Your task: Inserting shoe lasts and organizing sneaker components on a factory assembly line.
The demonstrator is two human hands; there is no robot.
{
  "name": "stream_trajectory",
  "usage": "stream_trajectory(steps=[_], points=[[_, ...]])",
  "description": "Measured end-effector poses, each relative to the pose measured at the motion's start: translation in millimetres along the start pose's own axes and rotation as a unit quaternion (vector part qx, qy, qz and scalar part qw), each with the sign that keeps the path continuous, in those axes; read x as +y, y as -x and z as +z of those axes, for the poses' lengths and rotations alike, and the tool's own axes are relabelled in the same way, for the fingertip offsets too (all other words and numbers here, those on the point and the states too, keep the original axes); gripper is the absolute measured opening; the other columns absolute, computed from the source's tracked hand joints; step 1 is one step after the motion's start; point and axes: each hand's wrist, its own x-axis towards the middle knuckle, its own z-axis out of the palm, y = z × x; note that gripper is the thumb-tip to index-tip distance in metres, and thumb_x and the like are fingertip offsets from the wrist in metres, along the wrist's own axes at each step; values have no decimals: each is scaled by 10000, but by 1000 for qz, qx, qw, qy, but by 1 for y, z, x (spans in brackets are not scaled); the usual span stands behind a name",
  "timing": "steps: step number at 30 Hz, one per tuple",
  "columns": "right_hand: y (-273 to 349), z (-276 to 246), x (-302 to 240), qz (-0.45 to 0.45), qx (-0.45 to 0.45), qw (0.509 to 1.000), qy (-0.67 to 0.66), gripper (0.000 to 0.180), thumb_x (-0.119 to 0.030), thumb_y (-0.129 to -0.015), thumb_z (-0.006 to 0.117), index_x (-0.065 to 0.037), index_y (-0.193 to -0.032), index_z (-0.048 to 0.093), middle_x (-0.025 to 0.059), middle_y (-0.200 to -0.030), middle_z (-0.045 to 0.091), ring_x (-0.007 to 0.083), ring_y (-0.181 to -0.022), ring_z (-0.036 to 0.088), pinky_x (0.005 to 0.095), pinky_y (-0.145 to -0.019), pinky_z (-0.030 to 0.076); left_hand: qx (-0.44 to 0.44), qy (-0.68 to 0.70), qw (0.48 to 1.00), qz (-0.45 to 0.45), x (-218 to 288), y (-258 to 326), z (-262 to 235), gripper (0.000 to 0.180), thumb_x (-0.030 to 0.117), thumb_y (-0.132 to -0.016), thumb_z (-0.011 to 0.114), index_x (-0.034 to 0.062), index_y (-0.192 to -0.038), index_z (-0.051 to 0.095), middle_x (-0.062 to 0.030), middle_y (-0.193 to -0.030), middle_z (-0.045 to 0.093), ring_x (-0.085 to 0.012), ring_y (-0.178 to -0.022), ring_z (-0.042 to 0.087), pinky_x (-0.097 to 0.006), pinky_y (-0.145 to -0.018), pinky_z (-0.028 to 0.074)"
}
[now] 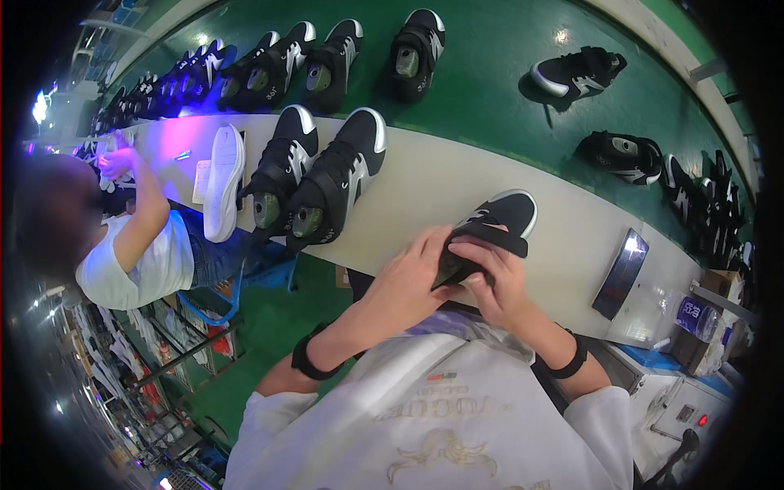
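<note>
A black sneaker (502, 211) with a white toe edge rests on the pale worktop in front of me, its toe pointing away. My left hand (418, 271) is closed around the shoe's left side near the heel. My right hand (495, 282) grips the right side of its opening, thumb bent inward, beside a black strap (500, 238) that sticks out to the right. The inside of the shoe and most of the heel are hidden by my fingers. To the left stand two similar black sneakers (347, 175) side by side, with a white sole (222, 184) beyond them.
Behind the worktop (449, 155) runs a green surface (482, 73) carrying rows of black sneakers. A dark flat panel (621, 273) lies at the right. A bottle pack (697, 318) and a white machine (686, 412) are farther right. Another person (143, 237) works at the left.
</note>
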Motion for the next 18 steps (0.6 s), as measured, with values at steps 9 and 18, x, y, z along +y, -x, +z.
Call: stream_trajectory(steps=[9,18], points=[[-33,-5,-22,250,-13,953,-169,316,-254,-1009,497,-45,-812,630,75,-833,672,259,-879,602,357,-846,453,-16,98,992,73,-19,-24,24,739,273,-821,784,-5,-1394,410,-182,-1327,541,-359,-1194,568,-432,-955,498],[-15,-35,-3,189,-104,972,-94,365,-379,-937,597,-58,-1072,706,125,-1091,679,328,-1012,605,415,-943,450,-77,286,948,115,-51,-47,1,370,144,-956,636,38,-1309,605,-133,-1207,676,-231,-1094,651,-348,-937,497]])
